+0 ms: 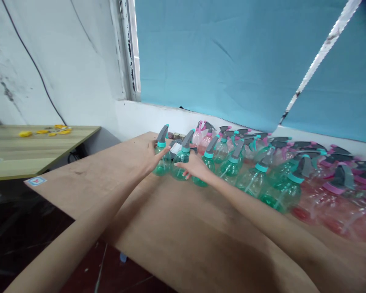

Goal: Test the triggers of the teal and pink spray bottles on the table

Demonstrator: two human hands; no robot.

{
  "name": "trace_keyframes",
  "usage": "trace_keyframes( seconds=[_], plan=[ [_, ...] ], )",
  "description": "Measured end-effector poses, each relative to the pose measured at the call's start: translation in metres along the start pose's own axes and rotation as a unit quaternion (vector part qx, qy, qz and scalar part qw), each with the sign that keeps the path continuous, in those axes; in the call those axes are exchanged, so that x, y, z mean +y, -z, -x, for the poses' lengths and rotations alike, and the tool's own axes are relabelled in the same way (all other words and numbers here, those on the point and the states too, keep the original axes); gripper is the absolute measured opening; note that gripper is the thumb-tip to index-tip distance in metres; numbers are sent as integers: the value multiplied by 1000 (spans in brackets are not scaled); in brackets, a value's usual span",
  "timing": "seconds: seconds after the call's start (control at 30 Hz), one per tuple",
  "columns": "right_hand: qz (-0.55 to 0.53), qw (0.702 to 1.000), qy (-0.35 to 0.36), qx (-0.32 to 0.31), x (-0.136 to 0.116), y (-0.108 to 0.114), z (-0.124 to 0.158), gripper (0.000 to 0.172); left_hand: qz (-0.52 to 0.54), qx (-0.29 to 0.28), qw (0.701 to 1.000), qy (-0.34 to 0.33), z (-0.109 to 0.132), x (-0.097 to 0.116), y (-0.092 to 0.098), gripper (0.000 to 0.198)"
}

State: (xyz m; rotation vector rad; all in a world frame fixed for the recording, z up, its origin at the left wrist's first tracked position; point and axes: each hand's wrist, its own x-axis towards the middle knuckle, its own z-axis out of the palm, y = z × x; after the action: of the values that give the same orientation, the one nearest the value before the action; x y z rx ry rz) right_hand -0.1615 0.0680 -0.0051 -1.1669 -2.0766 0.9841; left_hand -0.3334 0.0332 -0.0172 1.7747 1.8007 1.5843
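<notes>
My left hand point(154, 157) is curved around the left side of the endmost green spray bottle point(162, 166), its thumb across the front and its other fingers partly hidden behind. My right hand point(196, 166) grips the right side of the neighbouring green spray bottle point(179, 170), with fingers over its front. Both bottles stand upright on the brown table point(158, 219), with turquoise collars and grey trigger heads. Just right of my right hand is a third green spray bottle point(209, 162). A white label or paper point(175, 148) shows behind the first two bottles.
A row of green bottles continues rightward, with pink spray bottles point(338, 203) at the right and back. A wall with a ledge point(158, 116) and blue covering point(232, 53) borders the table. Yellow pieces point(25, 134) lie on another table point(49, 148) at the left, across a gap.
</notes>
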Motion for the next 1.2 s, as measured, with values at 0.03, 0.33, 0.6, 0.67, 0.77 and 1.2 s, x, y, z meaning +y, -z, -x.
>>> trace_keyframes(
  seconds=[0.03, 0.33, 0.6, 0.67, 0.77, 1.2],
  plan=[
    [6, 1000, 0, -1, -1, 0, 1, 77, -7, 12, 1000, 7, 3, 2, 3, 61],
    [120, 991, 47, 25, -7, 7, 52, 69, -33, 55, 998, 15, 70, 47, 33, 54],
    [250, 957, 140, 52, 13, 31, 144, 64, 15, -136, 990, -19, 105, 111, -19, 67],
    [278, 948, 146, 58, 22, 39, 164, 62, 51, -155, 986, -38, 110, 133, -38, 66],
    [295, 941, 144, 77, 38, 54, 187, 71, 83, -173, 979, -71, 115, 161, -67, 47],
    [264, 951, 132, 88, 115, 144, 226, 75, 188, -246, 946, -97, 119, 209, -178, 31]
  ],
)
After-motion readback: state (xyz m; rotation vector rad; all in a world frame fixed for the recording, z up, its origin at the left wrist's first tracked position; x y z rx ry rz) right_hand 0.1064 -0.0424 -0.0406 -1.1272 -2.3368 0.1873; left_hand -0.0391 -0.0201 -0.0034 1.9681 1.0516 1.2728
